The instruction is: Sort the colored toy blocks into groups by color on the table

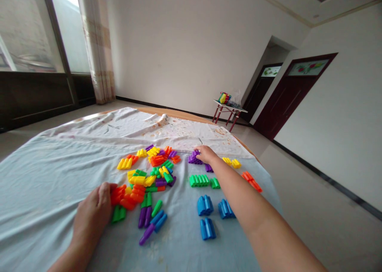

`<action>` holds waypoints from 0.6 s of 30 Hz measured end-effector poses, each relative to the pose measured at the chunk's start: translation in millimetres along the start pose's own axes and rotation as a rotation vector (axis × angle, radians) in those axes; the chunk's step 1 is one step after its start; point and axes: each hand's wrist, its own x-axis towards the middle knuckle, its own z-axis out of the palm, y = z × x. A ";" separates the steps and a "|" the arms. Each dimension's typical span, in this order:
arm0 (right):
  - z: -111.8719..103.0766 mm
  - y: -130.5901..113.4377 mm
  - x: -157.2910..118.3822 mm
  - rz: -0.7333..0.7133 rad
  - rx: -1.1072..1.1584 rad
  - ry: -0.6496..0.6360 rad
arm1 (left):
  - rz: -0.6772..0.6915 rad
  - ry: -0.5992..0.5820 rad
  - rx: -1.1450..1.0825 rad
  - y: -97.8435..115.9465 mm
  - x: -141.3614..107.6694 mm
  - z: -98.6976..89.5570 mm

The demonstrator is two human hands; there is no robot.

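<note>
Purple bundle [193, 158]: on the cloth beyond the green ones, under the right hand [206, 154]; a smaller purple one [209, 168] sits just nearer.
Right fingers: bent down over the purple; from here I can't tell whether they pinch it.
Left hand [94, 208]: fingers curled against orange pieces [117, 195] at the heap's near edge, tips hidden, so grip unclear.
Grouped by colour, right side: three blue bundles [204, 205], two green [199, 181], two purple, two yellow [235, 163], one orange stretch [251, 181], perhaps two bundles end to end.
Mixed heap, left side: five colours overlapping, too tangled to count; one lone green piece [156, 208] lies in front.
Progress: colour grouping looks partly done, I'd judge; much of the heap seems left.
Around: one cloth-covered table [179, 248], one small side table [242, 110], two dark doors [289, 98].
</note>
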 end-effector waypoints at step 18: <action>-19.9 -90.3 -84.5 -0.405 0.329 0.053 | 0.003 0.037 0.020 19.5 -11.3 -3.8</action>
